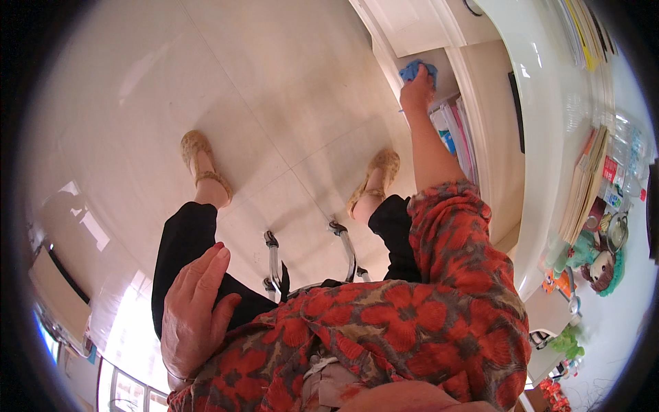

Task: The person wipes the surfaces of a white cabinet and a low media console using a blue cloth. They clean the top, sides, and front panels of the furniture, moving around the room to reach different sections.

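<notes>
A crumpled blue cloth is gripped in my right hand, which reaches into an open compartment of a white cabinet. Upright folders and papers stand in the compartment, close beside my wrist and partly behind my forearm. My left hand is over my left thigh, back up, with fingers extended and thumb apart. It holds nothing; whether it rests on the leg I cannot tell.
I sit on a chair with metal caster legs. A white tabletop runs along the right, bearing a paper stack, plastic bottles and a doll. Below its edge is a cabinet frame. Pale floor tiles lie ahead.
</notes>
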{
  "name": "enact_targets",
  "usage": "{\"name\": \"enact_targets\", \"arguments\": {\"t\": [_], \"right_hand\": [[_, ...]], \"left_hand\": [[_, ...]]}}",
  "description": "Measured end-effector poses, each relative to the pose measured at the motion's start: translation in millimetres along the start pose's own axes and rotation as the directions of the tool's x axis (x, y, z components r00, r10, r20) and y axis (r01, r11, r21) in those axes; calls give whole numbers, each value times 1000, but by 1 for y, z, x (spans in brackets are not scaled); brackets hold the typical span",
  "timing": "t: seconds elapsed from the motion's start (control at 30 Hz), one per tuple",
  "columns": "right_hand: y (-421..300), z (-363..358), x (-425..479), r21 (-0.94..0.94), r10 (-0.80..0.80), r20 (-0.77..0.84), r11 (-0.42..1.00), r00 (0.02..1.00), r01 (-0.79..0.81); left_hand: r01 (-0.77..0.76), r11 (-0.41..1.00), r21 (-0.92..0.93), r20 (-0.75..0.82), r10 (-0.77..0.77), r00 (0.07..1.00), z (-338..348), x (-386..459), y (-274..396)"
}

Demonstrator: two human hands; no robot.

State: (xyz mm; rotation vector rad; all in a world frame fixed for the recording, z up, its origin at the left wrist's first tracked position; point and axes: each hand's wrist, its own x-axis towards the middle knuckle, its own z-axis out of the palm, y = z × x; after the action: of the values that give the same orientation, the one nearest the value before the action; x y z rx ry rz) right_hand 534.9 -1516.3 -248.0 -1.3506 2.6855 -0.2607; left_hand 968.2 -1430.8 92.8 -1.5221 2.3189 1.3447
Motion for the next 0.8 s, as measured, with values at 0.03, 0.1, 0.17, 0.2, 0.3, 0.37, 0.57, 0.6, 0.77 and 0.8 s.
{"name": "enact_targets", "arguments": {"t": [0.03,0.1,0.17,0.2,0.3,0.37,0.57,0.6,0.77,0.8], "right_hand": [[-8,1,-8,-8,-72,-21,997,997,72],[-15,11,-20,2,-202,-117,979,972,204],[-24,11,-30,-32,-294,-138,956,946,293],[-27,7,-31,-60,-341,-107,940,934,336],[-30,5,-21,-71,-419,-59,907,906,415],[-32,3,-18,-101,-419,-57,905,906,412],[-7,1,-3,234,-202,-70,949,977,213],[-6,-4,8,239,-145,-111,956,983,168],[17,4,68,250,-9,-126,967,992,41],[14,-2,68,241,-55,-96,968,994,77]], "left_hand": [[0,1000,-16,18,1,1000,-2,0,0],[-5,1000,-16,13,5,1000,-3,0,-2],[0,1000,-21,5,1,1000,-5,-1,-3],[4,1000,-27,0,-4,1000,-5,-1,-3],[-13,1000,6,-51,14,999,-4,-1,-5],[-18,1000,25,-69,20,997,-4,0,-6],[22,1000,13,-72,-21,997,-9,-1,-11],[28,1000,7,-71,-27,997,-10,0,-13],[38,999,17,-57,-37,998,-13,7,-17],[38,999,13,-57,-37,998,-14,7,-16]]}}
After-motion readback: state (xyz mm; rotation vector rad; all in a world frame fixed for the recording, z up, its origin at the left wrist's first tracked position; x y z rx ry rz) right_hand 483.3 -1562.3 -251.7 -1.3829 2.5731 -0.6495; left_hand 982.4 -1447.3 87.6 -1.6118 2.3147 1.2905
